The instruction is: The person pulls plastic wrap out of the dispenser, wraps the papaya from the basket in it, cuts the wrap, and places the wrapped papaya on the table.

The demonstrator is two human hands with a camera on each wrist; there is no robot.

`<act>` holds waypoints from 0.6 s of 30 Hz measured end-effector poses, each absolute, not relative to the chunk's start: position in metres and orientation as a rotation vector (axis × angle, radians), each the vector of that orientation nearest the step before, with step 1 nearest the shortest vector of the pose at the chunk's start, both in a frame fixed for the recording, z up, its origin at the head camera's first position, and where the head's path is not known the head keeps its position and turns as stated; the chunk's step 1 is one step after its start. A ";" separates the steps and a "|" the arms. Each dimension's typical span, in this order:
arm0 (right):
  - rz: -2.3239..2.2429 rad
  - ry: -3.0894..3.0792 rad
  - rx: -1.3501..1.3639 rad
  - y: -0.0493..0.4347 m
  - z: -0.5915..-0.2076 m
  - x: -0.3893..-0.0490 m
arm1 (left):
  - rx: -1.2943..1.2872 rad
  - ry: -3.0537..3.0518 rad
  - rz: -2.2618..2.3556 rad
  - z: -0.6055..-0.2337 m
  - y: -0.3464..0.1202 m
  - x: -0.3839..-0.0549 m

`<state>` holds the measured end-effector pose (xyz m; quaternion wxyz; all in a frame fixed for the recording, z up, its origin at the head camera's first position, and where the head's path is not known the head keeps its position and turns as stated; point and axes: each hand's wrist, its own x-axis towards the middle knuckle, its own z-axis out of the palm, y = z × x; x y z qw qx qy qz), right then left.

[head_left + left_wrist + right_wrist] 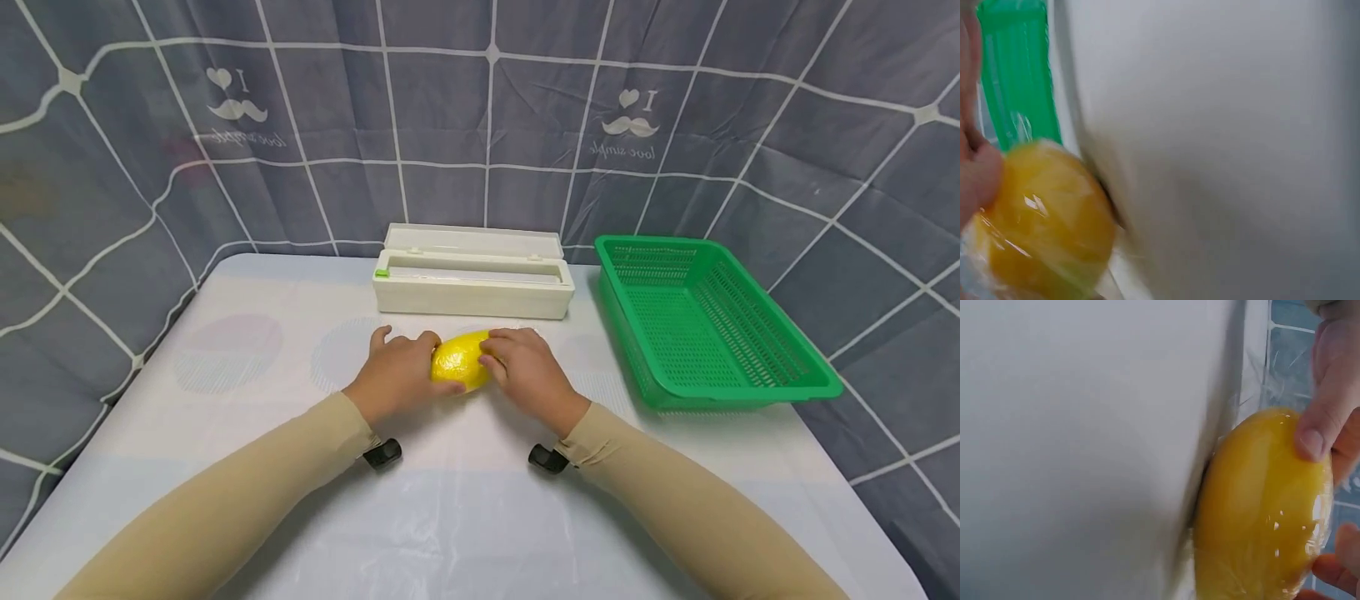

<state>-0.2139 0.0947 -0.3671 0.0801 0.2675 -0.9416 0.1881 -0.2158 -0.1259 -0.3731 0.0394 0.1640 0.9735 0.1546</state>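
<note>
A yellow oval fruit [460, 360] lies low over the middle of the table, wrapped in clear, shiny cling film [1275, 528]. My left hand [397, 375] holds its left end, with the thumb along the near side. The right hand [525, 367] grips the opposite end, its fingers bent over the film. In the right wrist view, the left thumb [1319, 434] presses on the fruit [1241, 487]. The left wrist view shows the wrapped fruit [1054, 219] with right-hand fingers [982, 178] against it. The fruit's exact kind is unclear.
Behind the hands stands a white cling film dispenser [472, 296] with its lid raised. To the right is a green plastic basket [645, 367]. The table [465, 533] has a pale cover, and a grey checked curtain [435, 108] hangs behind it.
</note>
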 end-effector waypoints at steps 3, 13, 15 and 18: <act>0.642 -2.843 0.730 0.092 -0.369 -0.213 | 0.510 2.966 0.444 -0.368 -0.123 -0.207; 0.860 -2.958 0.808 0.093 -0.371 -0.214 | 0.578 2.846 0.377 -0.358 -0.128 -0.197; 0.867 -2.972 0.817 0.093 -0.371 -0.215 | 0.597 2.822 0.396 -0.357 -0.131 -0.198; 0.864 -3.005 0.825 0.093 -0.370 -0.216 | 0.625 2.787 0.418 -0.357 -0.137 -0.200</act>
